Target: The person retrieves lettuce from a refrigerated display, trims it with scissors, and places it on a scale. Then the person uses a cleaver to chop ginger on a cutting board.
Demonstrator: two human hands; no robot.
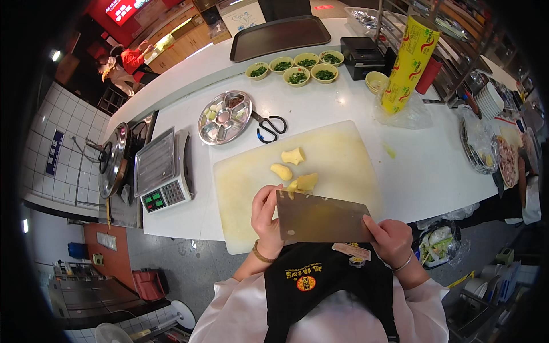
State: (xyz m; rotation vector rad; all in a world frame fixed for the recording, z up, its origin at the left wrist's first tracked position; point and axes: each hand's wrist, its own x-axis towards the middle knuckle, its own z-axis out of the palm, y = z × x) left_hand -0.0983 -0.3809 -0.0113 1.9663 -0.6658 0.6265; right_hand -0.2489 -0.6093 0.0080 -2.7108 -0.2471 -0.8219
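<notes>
A broad-bladed cleaver is tilted with its flat face towards me, over the near part of the white cutting board. My right hand grips it at the right end; the handle is hidden in the fist. Against the blade's left end is my left hand, its fingertips at the upper corner and partly out of sight behind the blade. Pale bits cling to the blade's upper edge. Just beyond it lie cut pieces of peeled ginger. Farther up the board rest a rounded ginger piece and a blockier ginger piece.
Black-handled scissors lie beside a divided metal plate. A digital scale and a lidded pan stand left. Behind are bowls of chopped greens and a dark tray. A yellow film roll stands right.
</notes>
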